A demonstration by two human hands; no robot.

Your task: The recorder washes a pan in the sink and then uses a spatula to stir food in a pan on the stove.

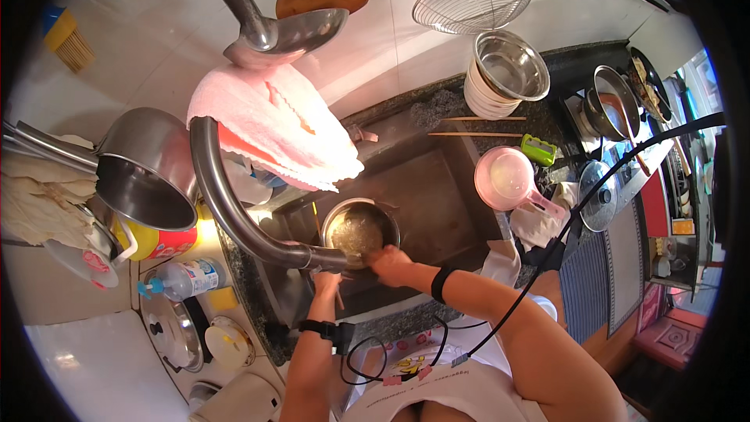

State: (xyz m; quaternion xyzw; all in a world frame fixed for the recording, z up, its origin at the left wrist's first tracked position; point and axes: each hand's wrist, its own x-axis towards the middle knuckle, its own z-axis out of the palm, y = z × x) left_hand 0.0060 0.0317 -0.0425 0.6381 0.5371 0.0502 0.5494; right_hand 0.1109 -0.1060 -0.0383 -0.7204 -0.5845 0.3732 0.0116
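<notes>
A round metal bowl (359, 234) holding water stands in the left part of the sink (433, 187), under the curved steel faucet (234, 211). My right hand (391, 265) is at the bowl's lower right rim, blurred, with its fingers partly over the bowl; whether it grips anything is unclear. My left hand (327, 282) is just below the faucet's end, near the bowl's lower side, its fingers mostly hidden behind the faucet. A pink cloth (281, 123) is draped over the faucet's bend. Water appears to be running into the bowl.
A pink strainer or ladle (505, 179) lies at the sink's right edge, near chopsticks (480, 134) and a green sharpener-like item (538, 150). Stacked bowls (493, 91) stand behind. A saucepan (146, 170) and a large ladle (287, 35) hang at the left. A black cable (539, 264) crosses the right side.
</notes>
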